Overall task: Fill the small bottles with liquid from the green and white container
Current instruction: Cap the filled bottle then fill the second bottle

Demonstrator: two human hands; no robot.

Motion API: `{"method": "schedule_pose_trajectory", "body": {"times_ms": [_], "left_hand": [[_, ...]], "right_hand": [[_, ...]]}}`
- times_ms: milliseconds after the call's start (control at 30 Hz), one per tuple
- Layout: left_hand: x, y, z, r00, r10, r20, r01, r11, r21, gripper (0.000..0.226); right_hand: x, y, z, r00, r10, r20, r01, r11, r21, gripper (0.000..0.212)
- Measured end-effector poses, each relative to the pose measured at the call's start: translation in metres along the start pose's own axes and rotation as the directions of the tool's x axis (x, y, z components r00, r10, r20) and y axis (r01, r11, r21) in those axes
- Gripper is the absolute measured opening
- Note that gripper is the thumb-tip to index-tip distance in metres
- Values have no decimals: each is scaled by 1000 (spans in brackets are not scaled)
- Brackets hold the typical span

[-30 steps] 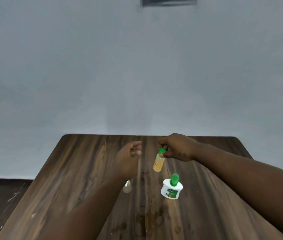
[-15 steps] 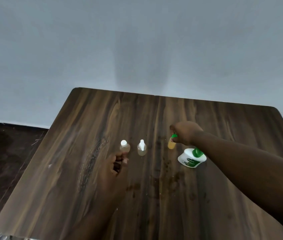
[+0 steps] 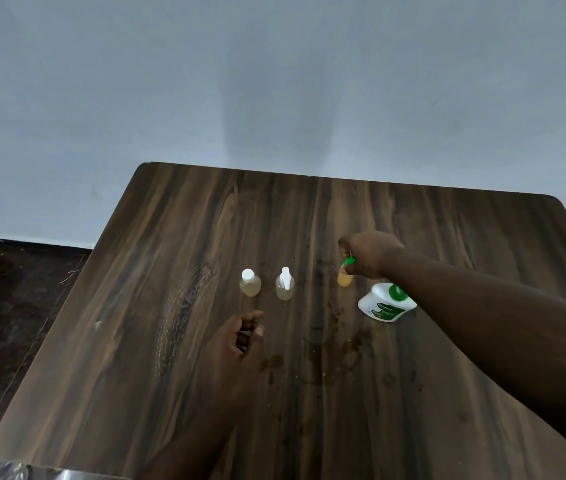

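A small bottle of amber liquid with a green cap [image 3: 345, 278] stands on the wooden table [image 3: 170, 306], and my right hand [image 3: 368, 256] grips its top. The green and white container [image 3: 383, 303] stands just right of it, partly behind my right forearm. Two small clear bottles stand further left: one with a white cap [image 3: 250, 282], one with a white nozzle [image 3: 285, 284]. My left hand [image 3: 240, 344] hovers in front of them with fingers loosely curled, holding nothing.
Dark wet stains [image 3: 344, 351] mark the table in front of the bottles. A grey wall rises behind the table's far edge. Dark floor [image 3: 15, 306] shows at the left, and crumpled clear plastic [image 3: 1, 471] lies at the near left corner.
The view has tilted down, so the whole table shows. My right hand has lowered the green-capped bottle onto the table. My left hand has drawn back toward me.
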State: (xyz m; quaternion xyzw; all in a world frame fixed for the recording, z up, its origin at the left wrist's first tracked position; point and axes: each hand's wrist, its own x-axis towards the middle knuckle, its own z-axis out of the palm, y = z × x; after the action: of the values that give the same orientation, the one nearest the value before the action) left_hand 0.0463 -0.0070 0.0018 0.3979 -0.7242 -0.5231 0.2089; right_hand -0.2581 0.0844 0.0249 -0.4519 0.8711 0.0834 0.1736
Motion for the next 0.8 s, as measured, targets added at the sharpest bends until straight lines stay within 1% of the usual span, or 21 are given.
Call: {"method": "schedule_pose_trajectory", "body": {"times_ms": [300,400,433,467,500,533,567,600,633,667,700,733,767,800], "left_hand": [[5,-7,2,999,1,44,-1,1000,-2,23],[9,-10,4,998,18,59,-19,1000,6,24],[9,-11,4,998,20,61,-20,1000,7,24],[9,-13,4,998,16,61,-17,1000,3,25],[9,-14,4,998,16,60,-16,1000,-1,24],[8,-15,4,998,20,58,-20,1000,0,24],[6,-14,4,998,27,52,-27,1000,10,23],[5,-14,4,999,35,42,-36,999,19,23],[3,-17,4,999,32,32,-33,999,20,24],[3,-19,6,999,27,25,-27,1000,10,25],[2,-22,7,999,27,28,-27,1000,9,28],[2,-25,8,999,27,35,-27,1000,13,30],[2,-29,8,999,30,42,-30,999,14,31],[2,-30,7,998,26,53,-27,1000,11,30]], "right_hand": [[-1,0,1,999,19,40,-20,1000,2,35],[0,1,-1,997,42,65,-40,999,-26,41],[-1,0,-3,997,50,56,-47,998,-48,45],[-2,-2,-4,999,50,19,-48,996,-77,48],[-5,-6,-7,998,33,-55,-38,995,-91,49],[-8,-14,-7,989,4,-149,-14,998,-65,49],[-11,-26,-8,970,-27,-241,30,1000,9,49],[-14,-41,-8,950,-47,-310,87,989,117,49],[-17,-60,-7,938,-52,-343,139,962,234,51],[-18,-79,-5,940,-51,-338,169,928,331,55],[-18,-97,-1,953,-49,-300,169,906,388,60],[-17,-112,5,969,-46,-241,143,905,402,64],[-14,-123,12,982,-48,-180,116,915,387,63],[-12,-131,21,989,-47,-143,97,927,362,56]]}}
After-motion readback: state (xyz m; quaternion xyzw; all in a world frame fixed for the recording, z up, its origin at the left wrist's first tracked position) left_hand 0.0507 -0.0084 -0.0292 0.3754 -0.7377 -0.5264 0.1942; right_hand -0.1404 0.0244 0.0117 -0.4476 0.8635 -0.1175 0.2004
